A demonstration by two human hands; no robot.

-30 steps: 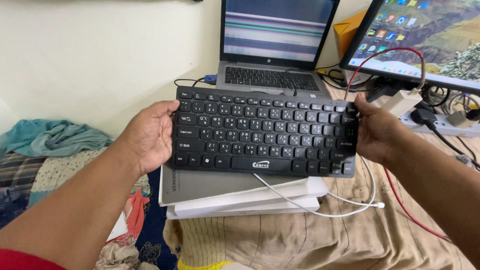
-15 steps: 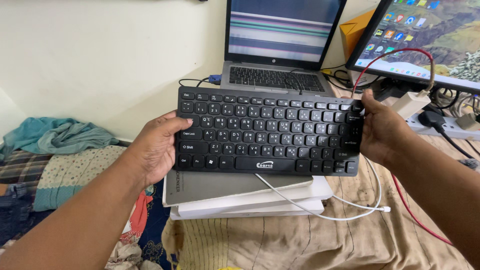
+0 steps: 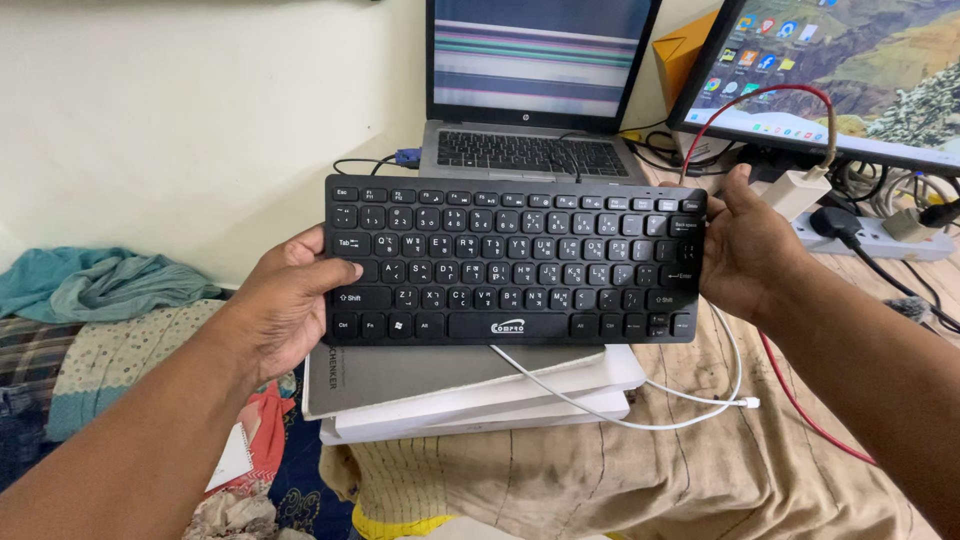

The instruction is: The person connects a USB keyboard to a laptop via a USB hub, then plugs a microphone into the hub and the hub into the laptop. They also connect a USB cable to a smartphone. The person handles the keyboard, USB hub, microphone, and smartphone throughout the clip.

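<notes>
Nearest the camera, tan bedding (image 3: 620, 470) carries a white cable (image 3: 690, 400) and a red wire (image 3: 800, 400). Above it, a stack of flat white boxes (image 3: 480, 395) sits under a black keyboard (image 3: 512, 262), held level and clear of the stack. The left hand (image 3: 290, 300) grips its left end, thumb on the keys; the right hand (image 3: 745, 250) clasps the right end, fingers curled behind. Beyond stand an open laptop (image 3: 530, 90), a monitor (image 3: 840, 70) and a power strip (image 3: 880, 235).
</notes>
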